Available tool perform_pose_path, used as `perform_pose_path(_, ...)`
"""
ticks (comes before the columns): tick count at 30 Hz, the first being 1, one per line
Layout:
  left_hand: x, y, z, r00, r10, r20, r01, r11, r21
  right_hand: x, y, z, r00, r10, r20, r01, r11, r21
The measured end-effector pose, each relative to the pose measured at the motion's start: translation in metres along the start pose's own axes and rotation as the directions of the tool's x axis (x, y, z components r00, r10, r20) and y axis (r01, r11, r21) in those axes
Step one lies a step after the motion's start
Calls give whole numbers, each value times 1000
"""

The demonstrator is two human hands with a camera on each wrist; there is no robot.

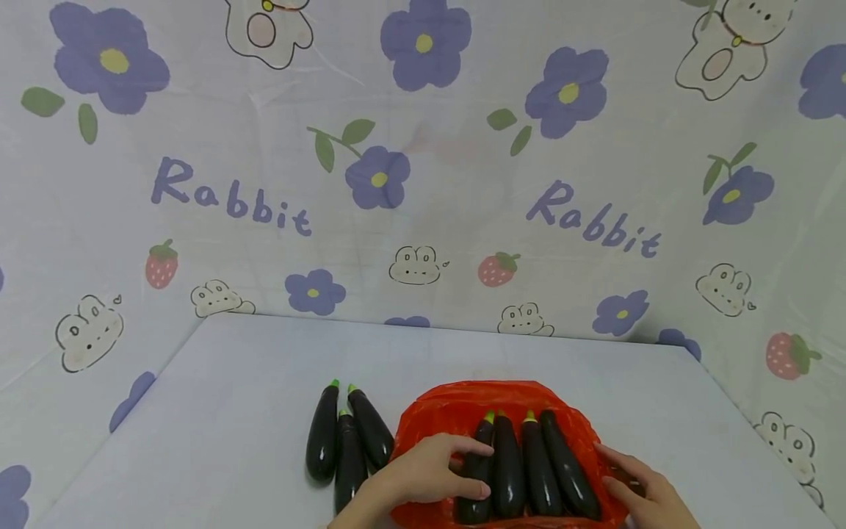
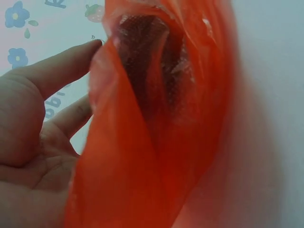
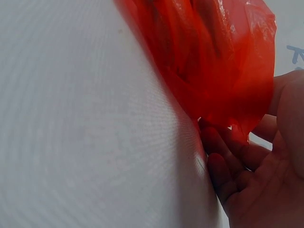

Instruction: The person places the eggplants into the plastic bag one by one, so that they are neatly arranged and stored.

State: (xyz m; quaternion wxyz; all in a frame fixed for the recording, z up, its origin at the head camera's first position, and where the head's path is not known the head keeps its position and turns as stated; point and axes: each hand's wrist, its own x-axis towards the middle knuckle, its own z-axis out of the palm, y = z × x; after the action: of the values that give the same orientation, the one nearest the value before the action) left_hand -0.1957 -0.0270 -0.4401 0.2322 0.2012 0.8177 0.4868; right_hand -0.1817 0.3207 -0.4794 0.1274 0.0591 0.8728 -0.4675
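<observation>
A red plastic bag (image 1: 449, 404) lies open on the table, with several dark eggplants (image 1: 542, 470) side by side in it. My left hand (image 1: 426, 470) reaches over the bag's left side. Its thumb and index finger are spread across the leftmost eggplant (image 1: 472, 466) in the bag, without a visible pinch. In the left wrist view, red plastic (image 2: 128, 180) covers part of that hand. My right hand (image 1: 648, 492) holds the bag's right side. In the right wrist view, its curled fingers (image 3: 228, 171) are at the bag's lower edge, against the table.
Left of the bag, three more eggplants (image 1: 322, 433) lie close together, their green stem ends pointing away. The white table (image 1: 218, 411) extends to a hanging cloth (image 1: 423, 220) printed with flowers and rabbits, which stands behind and at both sides.
</observation>
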Motion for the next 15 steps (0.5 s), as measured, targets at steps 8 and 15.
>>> perform_pose_path(8, -8, 14, -6, 996, 75, -42, -74, 997, 19, 0, -3, 1, 1000, 6, -5, -5, 1000, 6)
perform_pose_path(15, -31, 39, -16, 976, 173, -130, -179, 983, -32, 0, -3, 1, 1000, 16, -13, -15, 1000, 15)
